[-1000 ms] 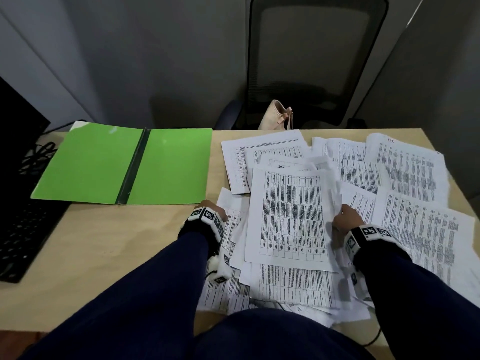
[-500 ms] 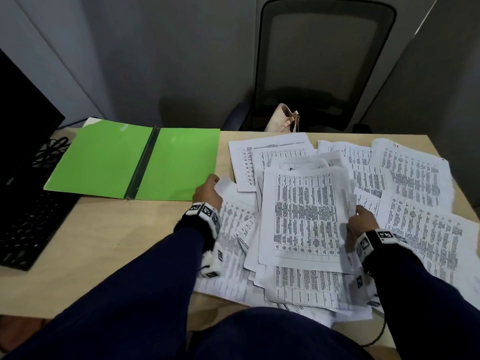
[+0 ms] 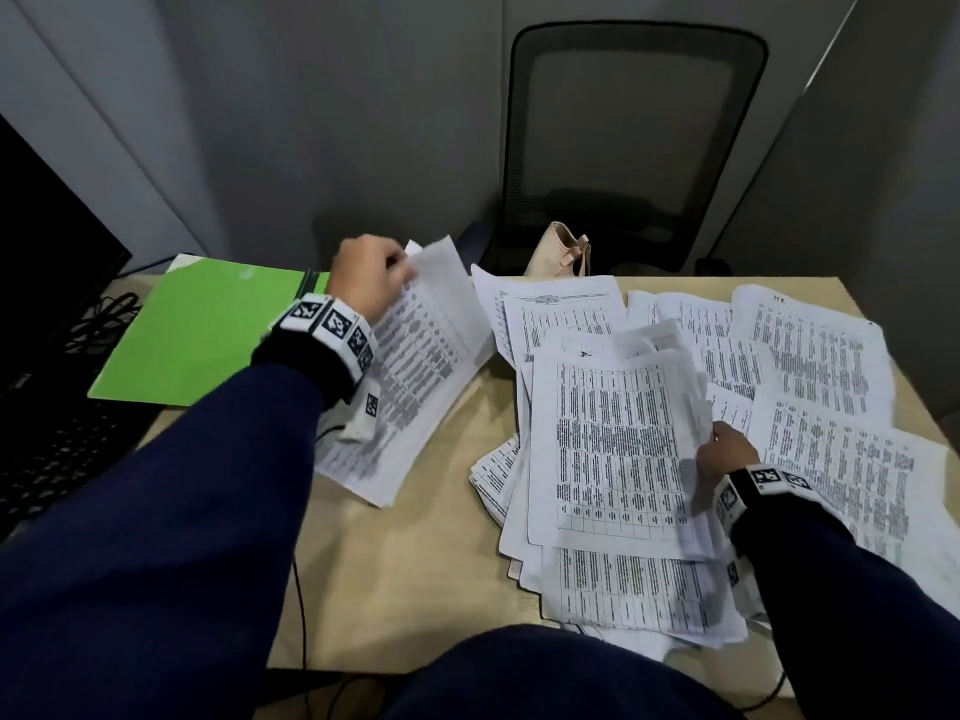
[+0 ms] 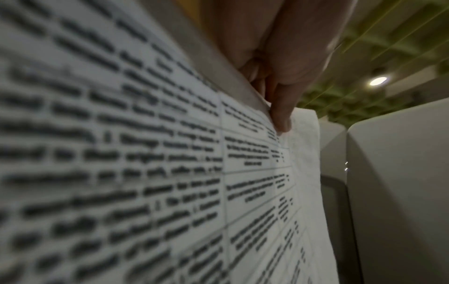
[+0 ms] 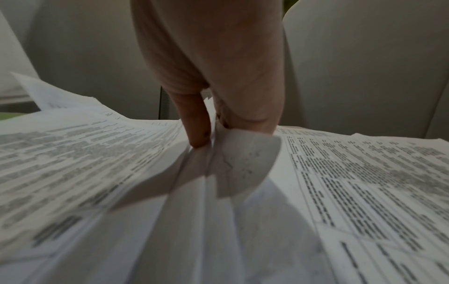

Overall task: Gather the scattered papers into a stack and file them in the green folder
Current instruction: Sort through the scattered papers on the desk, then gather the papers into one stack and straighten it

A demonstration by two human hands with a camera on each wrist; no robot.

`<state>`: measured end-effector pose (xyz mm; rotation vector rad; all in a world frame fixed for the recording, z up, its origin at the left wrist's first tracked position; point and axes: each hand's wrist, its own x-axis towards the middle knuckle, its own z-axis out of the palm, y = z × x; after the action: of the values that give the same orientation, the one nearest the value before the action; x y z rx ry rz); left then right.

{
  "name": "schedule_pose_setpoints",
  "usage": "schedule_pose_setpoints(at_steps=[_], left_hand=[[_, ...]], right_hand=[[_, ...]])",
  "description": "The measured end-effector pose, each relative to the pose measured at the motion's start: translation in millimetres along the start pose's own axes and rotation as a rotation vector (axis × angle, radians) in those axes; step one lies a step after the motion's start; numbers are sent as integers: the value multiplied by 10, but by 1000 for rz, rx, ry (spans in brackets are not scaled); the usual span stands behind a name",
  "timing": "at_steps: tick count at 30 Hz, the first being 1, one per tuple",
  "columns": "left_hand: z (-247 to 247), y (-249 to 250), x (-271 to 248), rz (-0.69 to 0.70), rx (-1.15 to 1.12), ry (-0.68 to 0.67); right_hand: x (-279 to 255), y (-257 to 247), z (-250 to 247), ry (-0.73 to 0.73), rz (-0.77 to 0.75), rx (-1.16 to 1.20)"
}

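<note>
My left hand (image 3: 371,280) pinches a printed sheet (image 3: 415,376) by its far edge and holds it lifted above the desk, just right of the open green folder (image 3: 197,330). In the left wrist view the fingers (image 4: 279,107) clamp that sheet (image 4: 145,173) at its top corner. My right hand (image 3: 724,454) grips the right edge of a loose pile of printed papers (image 3: 613,449) in the middle of the desk. The right wrist view shows the fingertips (image 5: 199,134) pinching the bunched paper edges (image 5: 233,165). More sheets (image 3: 810,366) lie spread to the right.
A dark keyboard (image 3: 47,449) and monitor (image 3: 36,236) stand at the left. A mesh office chair (image 3: 634,142) with a beige bag (image 3: 561,252) sits behind the wooden desk (image 3: 415,563). A cable (image 3: 301,605) hangs over the near edge.
My left hand has picked a sheet off the left side of the pile and raised it up and away, toward the folder. The right hand keeps its hold on the pile's edge.
</note>
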<state>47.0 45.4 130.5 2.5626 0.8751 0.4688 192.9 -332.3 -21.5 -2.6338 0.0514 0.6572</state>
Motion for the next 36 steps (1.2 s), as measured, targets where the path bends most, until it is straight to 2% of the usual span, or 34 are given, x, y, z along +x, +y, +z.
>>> schedule_pose_setpoints(at_steps=[5,9,12,15,18,20,22,23,26,30,33,36], left_hand=[[-435,325,65,109,-34,92],[-670,697,-75,249,-93,161],[-693,967,-228,305,-230,171],[-597,1147,-275,250,-566,184],[-328,1188,-213,48,-884,165],[-12,1124,-164,-94,-964,150],[354,1033,-160,-230,-920,137],[542,974,-175,-306,-861,130],[1054,788,-314,-470,-646,54],[1539,523,-491,-533,-475,-158],[1656,431,-521,-497,-308,-324],[1728,437,-533,-406,-263,-442]], right_hand=[[-44,-64,36,-24,-21,20],[-92,-93,95,-48,-10,102],[-101,-105,94,-50,-20,142],[-82,-119,91,-83,-19,159],[-101,-129,23,-145,62,263],[-134,-126,-71,-158,146,411],[-129,-76,-92,-217,190,681],[-163,-60,-87,-274,138,755],[-17,36,17,-282,297,1024],[68,125,13,-353,277,988],[31,137,29,-429,279,823],[2,72,16,-390,218,691]])
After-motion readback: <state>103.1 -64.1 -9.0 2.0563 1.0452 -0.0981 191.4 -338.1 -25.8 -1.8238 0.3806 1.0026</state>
